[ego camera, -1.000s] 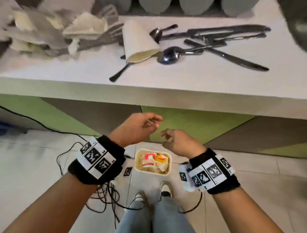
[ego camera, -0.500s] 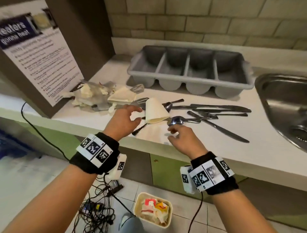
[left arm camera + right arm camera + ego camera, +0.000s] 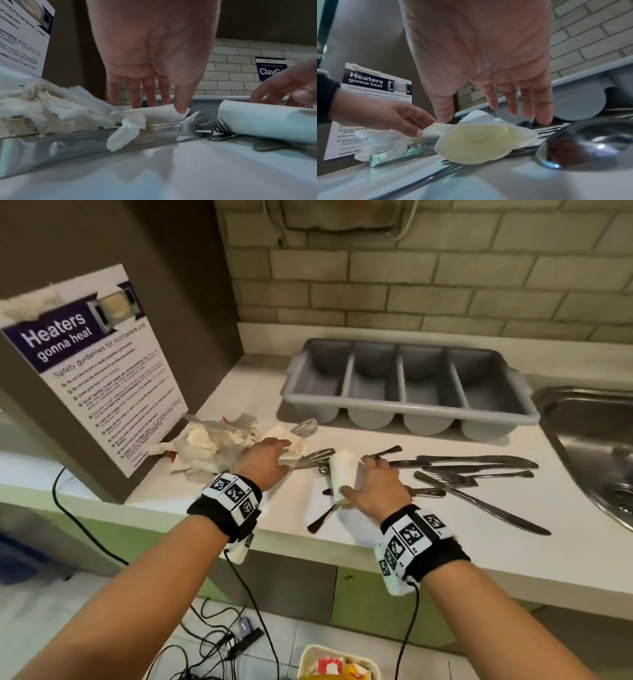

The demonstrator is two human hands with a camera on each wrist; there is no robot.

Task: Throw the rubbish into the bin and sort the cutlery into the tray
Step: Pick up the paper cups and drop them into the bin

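Note:
On the white counter lies a crushed paper cup (image 3: pixel 342 474) (image 3: pixel 484 142) on its side, on top of forks and spoons. My right hand (image 3: pixel 368 479) hovers over it with fingers spread, thumb on its near side and fingers on its far side. My left hand (image 3: pixel 279 450) (image 3: pixel 154 94) reaches onto a folded napkin (image 3: pixel 296 446) (image 3: pixel 157 113), fingers straight, thumb tip touching its edge. Crumpled tissues (image 3: pixel 205 446) lie to the left over metal tongs (image 3: pixel 188 125). Knives (image 3: pixel 479 465) lie to the right. The grey four-slot tray (image 3: pixel 407 409) stands empty behind.
A bin (image 3: pixel 308 655) with wrappers in it stands on the floor below, between my arms. A steel sink (image 3: pixel 589 440) is at the right. A brown panel with a microwave poster (image 3: pixel 102 371) bounds the left. Cables (image 3: pixel 222 642) trail on the floor.
Both hands rose from above the bin to the counter. The right hand came over the paper cup and the left hand moved onto the napkin. My view lifted towards the tray.

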